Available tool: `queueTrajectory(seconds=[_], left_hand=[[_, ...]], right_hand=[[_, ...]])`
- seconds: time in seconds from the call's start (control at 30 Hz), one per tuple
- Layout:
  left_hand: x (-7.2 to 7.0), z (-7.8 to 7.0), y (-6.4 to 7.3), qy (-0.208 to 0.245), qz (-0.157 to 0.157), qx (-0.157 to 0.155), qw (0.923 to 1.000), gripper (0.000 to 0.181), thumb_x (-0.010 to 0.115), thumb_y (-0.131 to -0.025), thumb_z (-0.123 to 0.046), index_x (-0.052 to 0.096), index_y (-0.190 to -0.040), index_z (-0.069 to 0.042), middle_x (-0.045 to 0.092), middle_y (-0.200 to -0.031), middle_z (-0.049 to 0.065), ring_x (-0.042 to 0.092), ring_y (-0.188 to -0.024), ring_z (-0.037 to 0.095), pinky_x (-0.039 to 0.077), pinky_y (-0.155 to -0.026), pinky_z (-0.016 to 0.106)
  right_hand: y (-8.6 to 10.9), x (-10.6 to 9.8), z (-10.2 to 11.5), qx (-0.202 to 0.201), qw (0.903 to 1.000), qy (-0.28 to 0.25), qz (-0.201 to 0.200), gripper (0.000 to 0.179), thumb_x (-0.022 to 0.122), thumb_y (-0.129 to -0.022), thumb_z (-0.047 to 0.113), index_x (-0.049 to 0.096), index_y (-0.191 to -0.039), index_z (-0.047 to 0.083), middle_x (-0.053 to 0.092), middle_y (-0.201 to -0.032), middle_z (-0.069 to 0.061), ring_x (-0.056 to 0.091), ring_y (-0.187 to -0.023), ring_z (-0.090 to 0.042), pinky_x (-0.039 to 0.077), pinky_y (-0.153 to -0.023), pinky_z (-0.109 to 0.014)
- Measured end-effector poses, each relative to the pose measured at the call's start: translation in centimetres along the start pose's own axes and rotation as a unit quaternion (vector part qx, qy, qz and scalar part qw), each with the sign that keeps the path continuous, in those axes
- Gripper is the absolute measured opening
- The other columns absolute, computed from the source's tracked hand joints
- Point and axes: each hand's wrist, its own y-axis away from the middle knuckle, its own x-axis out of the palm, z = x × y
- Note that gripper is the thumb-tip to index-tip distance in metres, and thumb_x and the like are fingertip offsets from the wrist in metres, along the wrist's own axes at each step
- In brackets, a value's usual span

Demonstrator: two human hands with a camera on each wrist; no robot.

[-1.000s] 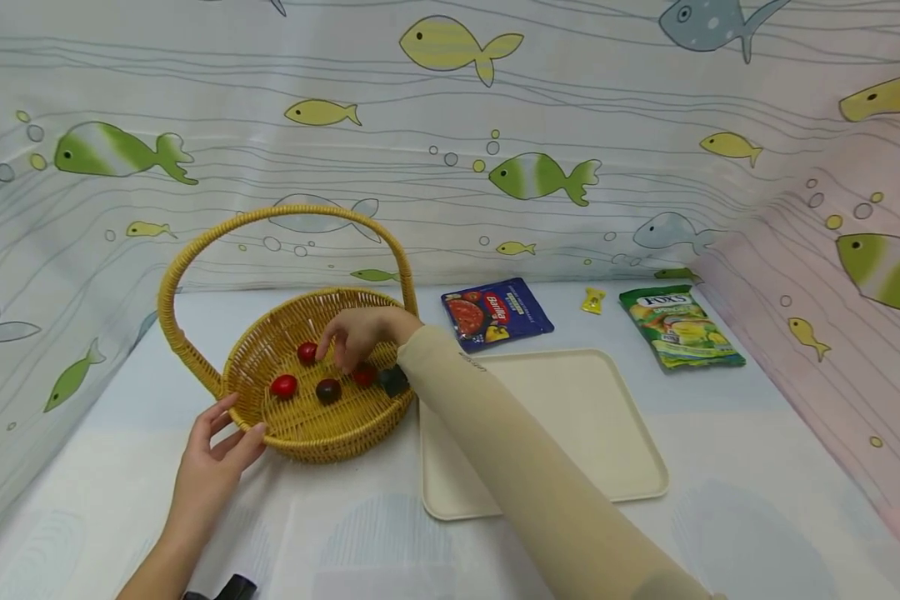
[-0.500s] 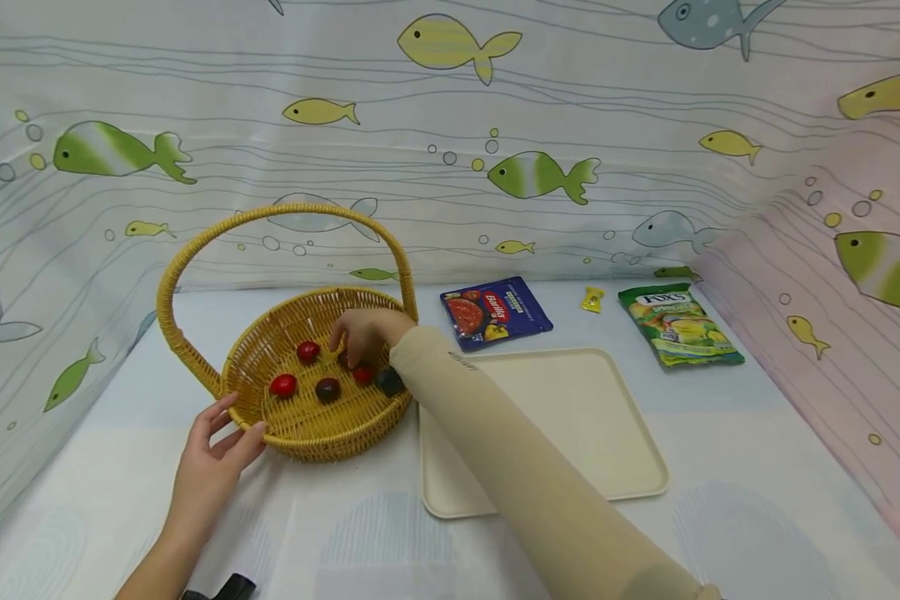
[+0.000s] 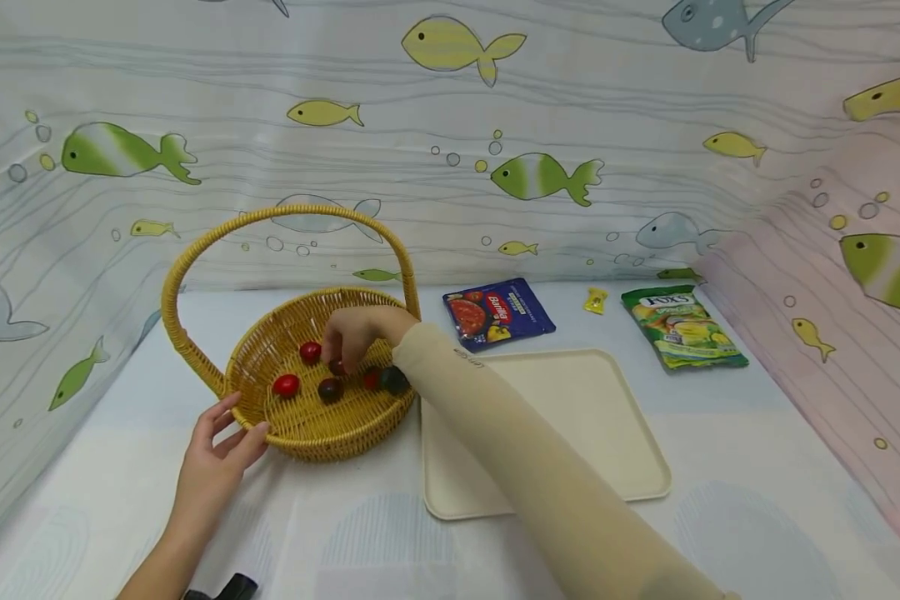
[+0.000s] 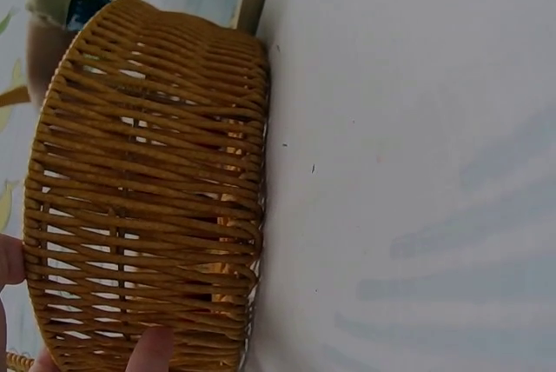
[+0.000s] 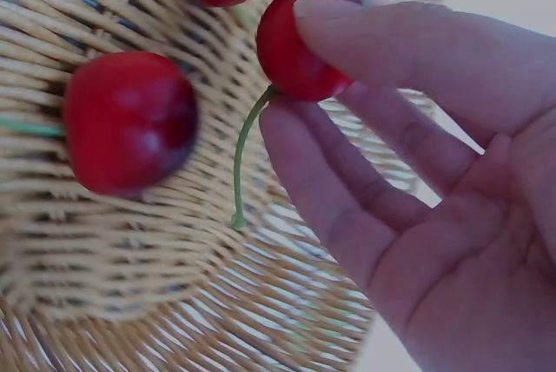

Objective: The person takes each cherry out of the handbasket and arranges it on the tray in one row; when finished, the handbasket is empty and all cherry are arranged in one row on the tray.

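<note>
In the head view, a round wicker basket (image 3: 322, 450) with a tall arched handle stands at left. My left hand (image 3: 217, 458) grips its near left rim; in the left wrist view, a fingertip (image 4: 154, 348) lies against the woven outer wall. My right hand (image 3: 366, 333) is inside the basket. It pinches a red cherry (image 5: 300, 46) between thumb and fingers, the green stem pointing down in the right wrist view. Beside it lies another stemmed cherry (image 5: 130, 124). Several cherries rest on the basket floor, including a bright red cherry (image 3: 287, 386) and a darker cherry (image 3: 331, 390).
A cream tray (image 3: 570, 417) lies right of the basket, under my right sleeve (image 3: 510, 442). Behind it are a blue Barilla pouch (image 3: 498, 314), a small yellow packet (image 3: 595, 300) and a green Fox's bag (image 3: 682, 327). A fish-patterned cloth (image 3: 450, 125) hangs behind.
My right hand has reached down among the cherries, and one cherry is now at its fingertips, shifted slightly left. My left hand stays at the rim.
</note>
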Motion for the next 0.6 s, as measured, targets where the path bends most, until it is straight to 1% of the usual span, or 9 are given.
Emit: queueTrajectory(seconds=[0.13, 0.27, 0.33, 0.4, 0.5, 0.6], left_hand=[[-0.2, 0.2, 0.2, 0.003, 0.009, -0.018, 0.9998, 0.073, 0.061, -0.092, -0.027, 0.018, -0.147, -0.009, 0.016, -0.145, 0.025, 0.043, -0.095, -0.007, 0.05, -0.071, 0.011], [-0.5, 0.2, 0.4, 0.013, 0.009, -0.032, 0.9994, 0.073, 0.062, -0.091, -0.029, 0.019, -0.148, -0.012, 0.014, -0.146, 0.024, 0.043, -0.102, 0.0, 0.051, -0.072, 0.012], [-0.6, 0.2, 0.4, 0.018, 0.009, -0.035, 0.9992, 0.073, 0.062, -0.091, -0.029, 0.019, -0.148, -0.013, 0.013, -0.147, 0.023, 0.042, -0.104, 0.002, 0.051, -0.072, 0.012], [-0.5, 0.2, 0.4, 0.024, 0.009, -0.037, 0.999, 0.074, 0.062, -0.09, -0.029, 0.019, -0.148, -0.013, 0.013, -0.147, 0.023, 0.042, -0.104, 0.001, 0.051, -0.072, 0.012], [-0.3, 0.0, 0.3, 0.03, 0.008, -0.036, 0.9989, 0.074, 0.063, -0.09, -0.029, 0.019, -0.148, -0.013, 0.013, -0.147, 0.023, 0.042, -0.1, -0.003, 0.051, -0.072, 0.013], [-0.2, -0.2, 0.1, 0.029, 0.008, -0.034, 0.999, 0.074, 0.063, -0.09, -0.029, 0.02, -0.148, -0.013, 0.013, -0.146, 0.023, 0.043, -0.1, -0.003, 0.051, -0.072, 0.013]], right_hand=[[1.4, -0.2, 1.0, -0.049, 0.9984, 0.026, 0.005, 0.027, 0.068, -0.078, -0.008, 0.068, -0.1, 0.009, 0.062, -0.096, 0.002, 0.055, -0.09, -0.012, 0.05, -0.071, -0.018], [3.2, -0.1, 2.1, -0.096, 0.9937, 0.058, 0.0, 0.028, 0.069, -0.079, -0.006, 0.067, -0.1, 0.01, 0.06, -0.098, 0.003, 0.054, -0.092, -0.012, 0.049, -0.073, -0.017], [4.2, -0.1, 2.3, -0.106, 0.9923, 0.064, -0.007, 0.028, 0.071, -0.078, -0.005, 0.067, -0.101, 0.011, 0.06, -0.099, 0.004, 0.055, -0.091, -0.01, 0.049, -0.073, -0.016], [5.2, -0.1, 2.2, -0.116, 0.9909, 0.067, -0.011, 0.026, 0.071, -0.079, -0.004, 0.067, -0.101, 0.01, 0.06, -0.1, 0.003, 0.057, -0.089, -0.009, 0.049, -0.073, -0.016], [7.0, -0.1, 1.7, -0.133, 0.9886, 0.067, -0.021, 0.027, 0.071, -0.079, -0.004, 0.067, -0.102, 0.009, 0.061, -0.102, 0.002, 0.059, -0.089, -0.009, 0.049, -0.074, -0.015], [8.9, 0.1, 1.1, -0.156, 0.9848, 0.068, -0.037, 0.027, 0.07, -0.08, -0.006, 0.066, -0.103, 0.008, 0.061, -0.103, 0.002, 0.058, -0.091, -0.009, 0.049, -0.076, -0.014]])
